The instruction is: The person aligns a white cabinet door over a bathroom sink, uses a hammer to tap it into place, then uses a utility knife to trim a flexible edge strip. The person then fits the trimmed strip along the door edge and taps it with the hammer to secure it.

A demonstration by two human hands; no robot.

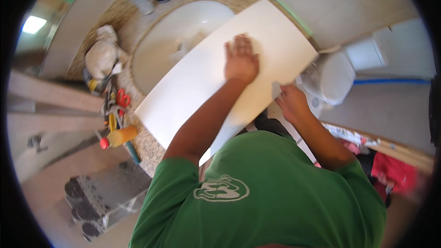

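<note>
A large white panel [183,87] lies slantwise across the counter and covers part of the oval sink. My left hand [241,59] rests flat on its upper face, fingers stretched out and slightly apart. At the panel's near right edge is my right hand [292,103], its fingers curled in close to that edge. A small grey patch shows at its fingertips, and I cannot make out whether it is a shadow or a held thing.
The white sink [149,50] is set in a speckled stone counter [149,154]. Left of it lie red-handled scissors [123,98], other hand tools and a bottle of amber liquid with a red cap [120,136]. A white toilet [337,76] stands on the right.
</note>
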